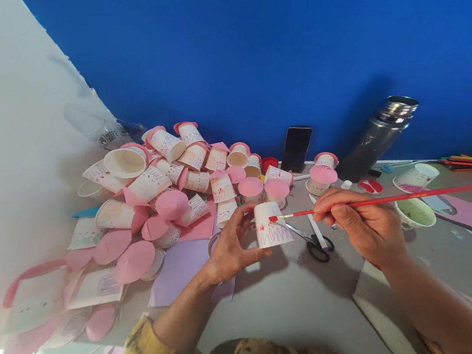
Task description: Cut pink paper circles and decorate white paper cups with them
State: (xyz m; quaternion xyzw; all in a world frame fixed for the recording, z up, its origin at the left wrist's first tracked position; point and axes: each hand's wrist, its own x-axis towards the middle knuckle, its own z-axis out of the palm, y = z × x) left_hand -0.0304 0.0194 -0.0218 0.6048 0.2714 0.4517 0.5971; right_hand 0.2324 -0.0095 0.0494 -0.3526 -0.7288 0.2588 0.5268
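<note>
Head cam: our L hand [228, 249] pinches paper cup [271, 226], R hand [359, 225] grips red brush [397, 198] on it. Zigzag done, red dabs begun; finished pile [165, 175] at 10 o'clock.

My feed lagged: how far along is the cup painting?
Done: a heap of decorated white paper cups with pink discs, back left. In hand: left hand holds an upturned white paper cup; right hand touches it with a red paintbrush. Left: this cup shows no pink disc.

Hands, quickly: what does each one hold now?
Left hand: closed on the paper cup.
Right hand: closed on the red paintbrush.
</note>
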